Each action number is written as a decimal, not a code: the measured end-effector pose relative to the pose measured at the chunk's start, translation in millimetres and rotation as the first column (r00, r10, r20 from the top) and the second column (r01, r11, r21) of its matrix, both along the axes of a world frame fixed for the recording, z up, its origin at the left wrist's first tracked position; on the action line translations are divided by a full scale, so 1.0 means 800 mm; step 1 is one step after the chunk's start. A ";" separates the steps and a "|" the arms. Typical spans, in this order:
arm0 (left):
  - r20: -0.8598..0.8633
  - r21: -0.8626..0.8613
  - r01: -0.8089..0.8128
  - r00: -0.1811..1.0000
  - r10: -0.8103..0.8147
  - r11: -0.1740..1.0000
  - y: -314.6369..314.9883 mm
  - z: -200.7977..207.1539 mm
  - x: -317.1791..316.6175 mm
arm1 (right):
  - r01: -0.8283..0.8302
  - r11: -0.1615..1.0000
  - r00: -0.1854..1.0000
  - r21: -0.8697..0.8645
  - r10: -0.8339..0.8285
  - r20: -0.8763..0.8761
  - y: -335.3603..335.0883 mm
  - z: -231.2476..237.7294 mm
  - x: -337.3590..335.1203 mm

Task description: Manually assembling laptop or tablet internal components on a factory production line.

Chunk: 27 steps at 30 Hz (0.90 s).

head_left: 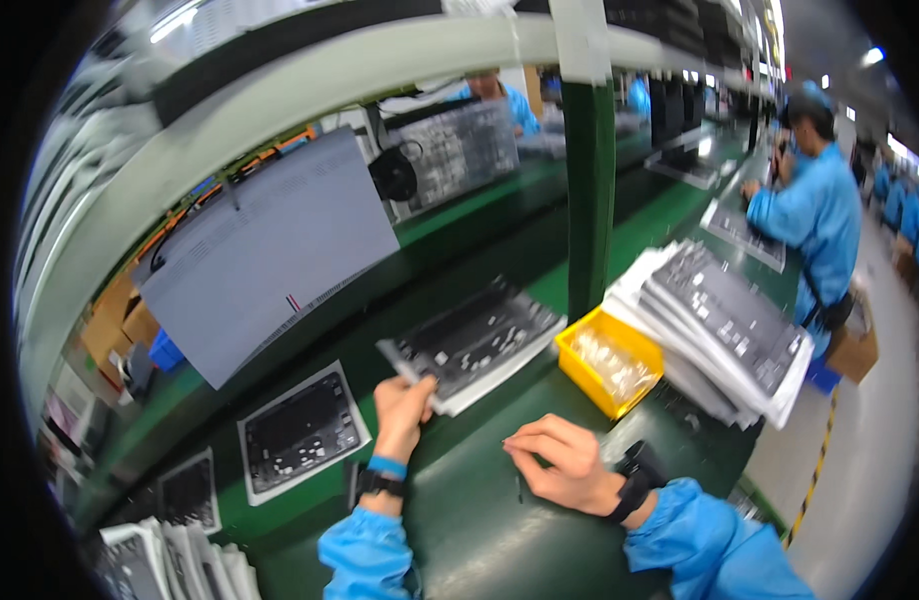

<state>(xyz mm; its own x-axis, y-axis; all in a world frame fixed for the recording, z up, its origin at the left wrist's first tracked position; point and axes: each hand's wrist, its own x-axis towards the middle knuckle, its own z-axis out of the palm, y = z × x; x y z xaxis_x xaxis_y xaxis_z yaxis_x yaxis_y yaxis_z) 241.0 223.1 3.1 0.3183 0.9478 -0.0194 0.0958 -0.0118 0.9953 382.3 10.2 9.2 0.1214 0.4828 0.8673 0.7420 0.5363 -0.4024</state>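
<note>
My left hand (404,412) has its fingers closed on the near left corner of a flat black panel (478,338) dotted with small pale pieces. A white sheet lies under this panel and shows along its near edge. To the right, my right hand (560,462) is held above the green bench top, thumb and fingertips pinched together. Anything between those fingertips is too small to make out. Just beyond the right hand stands a yellow bin (620,398) of small clear pieces. A similar black panel (298,430) lies on a white sheet left of my left hand.
Stacked panels with white sheets (725,320) lean at the right; another stack (175,560) stands lower left. A green post (590,190) rises behind the yellow bin. A hanging paper sheet (270,250) spans the back left. A co-worker in blue (815,200) works farther along.
</note>
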 end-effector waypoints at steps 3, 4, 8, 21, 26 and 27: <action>0.167 -0.190 -0.025 0.984 0.057 0.981 -0.063 0.011 -0.075 | -0.010 1.000 1.000 -0.029 0.010 0.014 -0.006 0.003 -0.018; 0.232 -0.213 0.010 0.972 0.041 0.977 -0.080 0.008 -0.096 | 0.034 0.997 0.997 -0.070 -0.039 -0.068 -0.009 0.002 -0.023; 0.366 -0.365 0.119 0.930 0.025 0.923 -0.174 0.008 -0.158 | 0.161 0.985 0.977 -0.064 -0.168 -0.132 -0.009 0.000 -0.017; -0.016 -0.332 0.034 0.999 -0.042 0.943 -0.427 0.018 -0.397 | -0.525 0.764 0.786 -0.375 0.265 -0.559 -0.044 0.029 -0.072; -0.540 0.026 0.071 0.840 -0.046 0.997 -0.440 0.060 -0.421 | -0.793 0.212 0.596 -0.571 0.461 -0.658 -0.074 0.059 -0.178; -0.546 0.016 0.090 0.835 -0.066 0.996 -0.437 0.064 -0.420 | -0.793 0.117 0.581 -0.598 0.439 -0.685 -0.073 0.061 -0.192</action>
